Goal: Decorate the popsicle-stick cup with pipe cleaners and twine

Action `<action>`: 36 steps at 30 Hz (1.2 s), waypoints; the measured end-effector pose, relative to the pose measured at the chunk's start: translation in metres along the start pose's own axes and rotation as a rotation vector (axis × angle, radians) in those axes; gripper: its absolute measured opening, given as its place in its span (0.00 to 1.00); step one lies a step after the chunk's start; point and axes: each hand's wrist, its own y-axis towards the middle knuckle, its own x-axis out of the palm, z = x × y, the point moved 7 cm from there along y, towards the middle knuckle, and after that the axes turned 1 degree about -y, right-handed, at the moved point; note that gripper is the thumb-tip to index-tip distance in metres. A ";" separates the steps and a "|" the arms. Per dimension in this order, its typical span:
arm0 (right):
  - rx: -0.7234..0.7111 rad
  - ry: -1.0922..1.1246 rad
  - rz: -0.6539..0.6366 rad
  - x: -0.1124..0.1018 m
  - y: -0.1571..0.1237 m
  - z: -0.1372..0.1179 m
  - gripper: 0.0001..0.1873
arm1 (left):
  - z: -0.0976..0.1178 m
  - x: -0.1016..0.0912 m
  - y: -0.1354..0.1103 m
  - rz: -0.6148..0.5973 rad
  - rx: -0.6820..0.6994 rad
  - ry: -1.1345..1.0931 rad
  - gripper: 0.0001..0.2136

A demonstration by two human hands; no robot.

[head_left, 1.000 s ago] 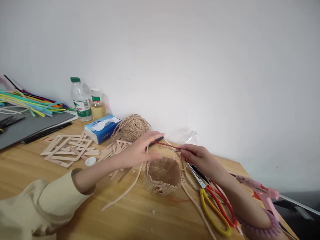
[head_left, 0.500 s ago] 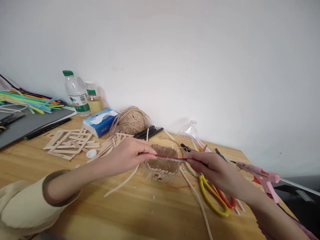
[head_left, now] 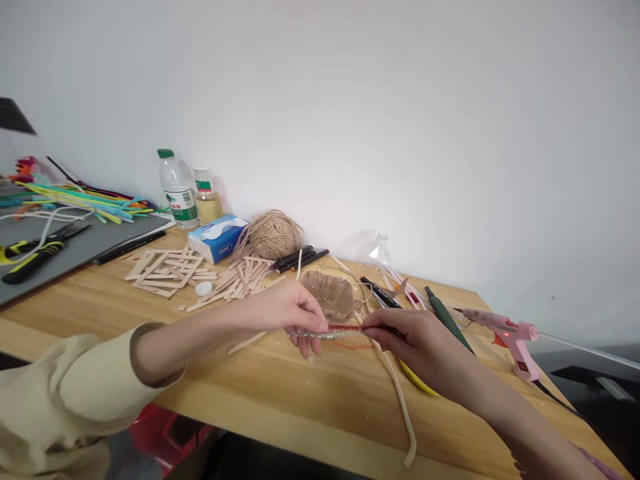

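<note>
My left hand and my right hand pinch the two ends of a thin red and silvery stick-like strand, held level just above the wooden table. Both hands are closed on it. Right behind the strand stands a small round basket made of wooden sticks. A long pale strip runs across the table under my right hand. Yellow-handled scissors lie mostly hidden beneath my right wrist.
A ball of twine, black markers, loose wooden sticks and stick frames, a tissue pack and two bottles sit at the back. A pink glue gun lies right; coloured straws and pliers lie left.
Both hands have drawn the strand toward me, from above the basket's rim to in front of the basket. The view has pulled back, showing the table's near edge.
</note>
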 end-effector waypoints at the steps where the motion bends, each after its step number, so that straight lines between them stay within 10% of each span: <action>1: 0.017 -0.009 0.007 -0.003 -0.003 0.003 0.14 | -0.001 0.002 0.000 -0.023 -0.022 -0.039 0.09; 19: 0.051 0.043 -0.030 -0.005 -0.023 0.022 0.18 | -0.023 0.009 0.005 -0.066 -0.107 -0.166 0.12; 29: -0.084 -0.006 -0.181 0.067 -0.021 -0.003 0.16 | -0.072 0.017 0.005 0.114 -0.020 0.086 0.08; 36: -0.104 0.029 -0.122 0.078 -0.003 0.009 0.16 | -0.084 -0.004 0.010 0.184 0.026 0.292 0.09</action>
